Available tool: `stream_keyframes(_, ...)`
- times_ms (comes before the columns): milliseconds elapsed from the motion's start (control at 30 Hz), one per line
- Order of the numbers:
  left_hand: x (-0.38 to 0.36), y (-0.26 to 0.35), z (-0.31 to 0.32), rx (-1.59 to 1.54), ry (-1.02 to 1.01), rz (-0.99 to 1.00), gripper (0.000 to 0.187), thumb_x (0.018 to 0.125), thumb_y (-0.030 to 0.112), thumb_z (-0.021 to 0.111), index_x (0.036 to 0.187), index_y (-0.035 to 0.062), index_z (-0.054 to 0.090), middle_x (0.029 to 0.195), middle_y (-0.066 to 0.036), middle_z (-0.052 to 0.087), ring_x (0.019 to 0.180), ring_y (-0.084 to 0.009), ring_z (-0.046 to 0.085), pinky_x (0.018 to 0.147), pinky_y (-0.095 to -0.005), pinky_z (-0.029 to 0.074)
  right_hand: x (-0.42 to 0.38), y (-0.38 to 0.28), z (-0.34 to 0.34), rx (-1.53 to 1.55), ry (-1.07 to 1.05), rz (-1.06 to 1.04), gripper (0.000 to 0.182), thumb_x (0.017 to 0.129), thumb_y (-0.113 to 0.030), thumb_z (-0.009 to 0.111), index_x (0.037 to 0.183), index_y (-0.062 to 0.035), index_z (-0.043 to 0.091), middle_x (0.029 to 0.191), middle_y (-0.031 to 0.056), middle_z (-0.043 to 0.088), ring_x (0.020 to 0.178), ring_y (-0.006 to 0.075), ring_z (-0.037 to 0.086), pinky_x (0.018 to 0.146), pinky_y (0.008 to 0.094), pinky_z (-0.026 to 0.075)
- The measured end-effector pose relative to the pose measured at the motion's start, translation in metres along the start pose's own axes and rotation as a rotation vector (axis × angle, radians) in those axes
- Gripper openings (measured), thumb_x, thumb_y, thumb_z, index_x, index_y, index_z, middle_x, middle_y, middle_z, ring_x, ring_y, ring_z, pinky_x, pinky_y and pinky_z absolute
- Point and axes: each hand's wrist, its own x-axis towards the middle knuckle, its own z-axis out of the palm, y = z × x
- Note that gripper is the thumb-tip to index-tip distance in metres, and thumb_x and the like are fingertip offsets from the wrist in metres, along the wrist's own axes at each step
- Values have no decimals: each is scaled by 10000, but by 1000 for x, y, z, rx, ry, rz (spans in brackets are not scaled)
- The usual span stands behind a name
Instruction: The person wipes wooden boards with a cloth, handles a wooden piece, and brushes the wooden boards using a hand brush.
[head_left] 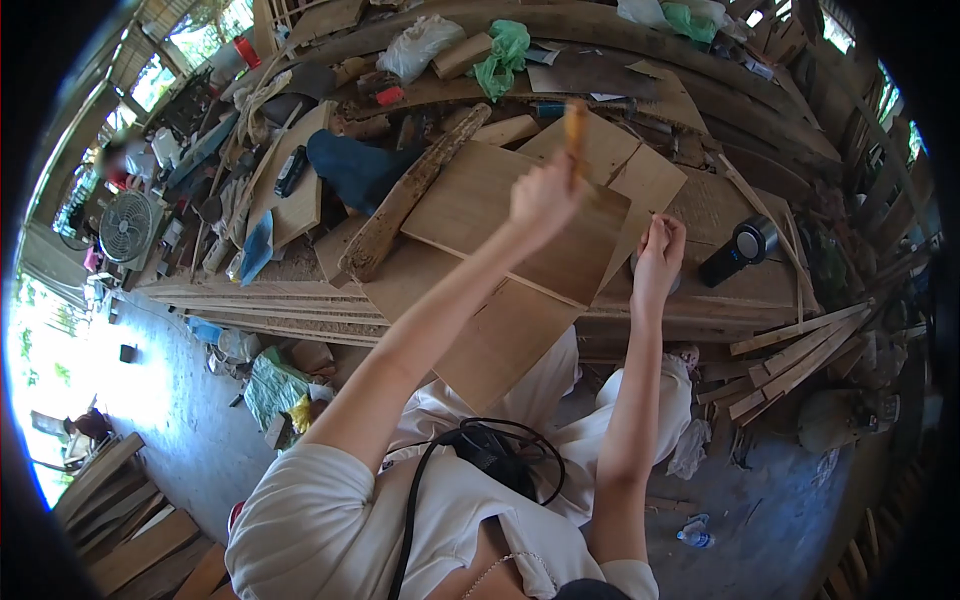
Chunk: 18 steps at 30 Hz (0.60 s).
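My left hand is closed around the orange-brown handle of a tool that is smeared by motion. It is above several overlapping brown boards on the workbench. To its right, my right hand is closed, with thumb and fingertips pinched together near the right edge of the boards. A tiny dark tip shows at those fingers, but I cannot tell what it belongs to. One lighter board sticks out past the bench's front edge, over my lap. A rough wood strip lies left of the boards.
Right of my right hand is a black cylindrical device with a round head. Plastic bags, dark cloth and scrap wood clutter the bench. Wood strips stick out at right. A fan and another person are far left.
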Motion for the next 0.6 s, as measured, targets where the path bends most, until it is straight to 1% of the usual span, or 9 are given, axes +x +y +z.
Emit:
stream_keyframes(33,6,-22,-8,78,46,-33,265,885,268,548,1013,39,510,691,-155,631,656,-355,645,585,-449,525,-1,-3,2,23,2,6,157,959,-165,475,951,-14,515,695,-11,456,637,67,432,578,215,373)
stream_keyframes(100,18,-49,-37,226,0,-226,236,885,192,536,1080,60,520,807,-139,646,723,-307,663,566,-402,539,-2,-7,6,69,9,13,155,961,-167,473,943,-18,510,683,-15,441,633,65,419,569,214,365)
stream_keyframes(200,17,-85,-38,677,177,-30,276,838,123,587,1098,82,504,925,-143,620,840,-288,652,618,-359,556,-4,-6,10,49,12,-13,166,964,-173,464,943,-14,506,702,-13,450,640,68,425,568,221,369)
stream_keyframes(300,-3,-55,-13,728,146,30,273,816,74,587,1078,101,516,951,-125,601,881,-275,639,614,-339,561,-7,-7,11,4,-38,-6,184,971,-191,453,960,-15,502,719,-6,459,656,70,440,577,216,373)
stream_keyframes(400,-37,16,0,548,11,120,357,788,24,557,1129,123,522,992,-115,613,844,-281,654,628,-337,563,-5,0,11,-82,-14,-46,201,978,-215,437,978,-25,504,737,0,465,659,70,443,574,219,373)
stream_keyframes(433,-44,36,2,315,-47,146,307,807,49,558,1107,101,518,924,-124,629,783,-293,659,626,-384,549,-4,2,10,-46,11,-35,205,981,-224,433,988,-31,501,738,-1,463,650,67,435,565,220,367)
stream_keyframes(533,-58,60,12,-124,-45,220,263,829,96,565,1086,80,509,851,-143,638,739,-318,653,630,-438,522,-6,-1,7,43,67,4,219,986,-253,425,1017,-46,491,740,-4,456,626,60,409,540,221,349)
stream_keyframes(567,-55,59,13,-176,-46,162,223,835,190,607,999,55,538,814,-156,651,733,-337,648,637,-457,501,-6,-3,5,67,80,12,224,988,-262,423,1028,-52,487,740,-5,453,619,58,401,533,221,343)
stream_keyframes(600,-48,54,10,-208,-60,80,225,831,215,616,969,51,547,814,-156,654,735,-340,648,642,-453,502,-6,-9,4,94,97,17,228,989,-271,421,1039,-57,483,740,-6,449,612,56,393,525,221,337)
